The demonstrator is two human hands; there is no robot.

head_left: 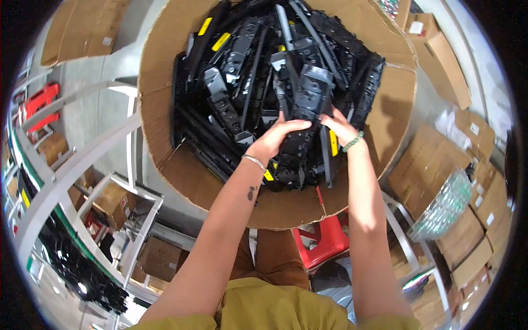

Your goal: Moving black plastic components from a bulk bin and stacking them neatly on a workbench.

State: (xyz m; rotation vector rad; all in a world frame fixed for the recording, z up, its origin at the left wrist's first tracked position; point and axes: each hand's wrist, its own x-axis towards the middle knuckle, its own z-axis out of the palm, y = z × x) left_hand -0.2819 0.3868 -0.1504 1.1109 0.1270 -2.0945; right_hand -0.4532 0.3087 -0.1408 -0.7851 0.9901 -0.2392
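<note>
A large cardboard box [393, 104] stands open in front of me, heaped with long black plastic parts [220, 104]. Several carry yellow labels [221, 42]. Both my hands reach inside and grip one wide black plastic part [311, 94] from its two sides. My left hand [269, 141] has its thumb laid across the part's face, the other fingers hidden behind or below. On the opposite edge is my right hand [342, 131], closed round the side, with its fingertips partly out of sight. The held part lies tilted over the heap.
A red plastic stool [324, 242] sits under the box's near edge. White metal racks [82, 159] line the left, beside a rail hung with black parts [71, 264]. Cardboard cartons [423, 165] and clear bubble wrap [444, 206] fill the right.
</note>
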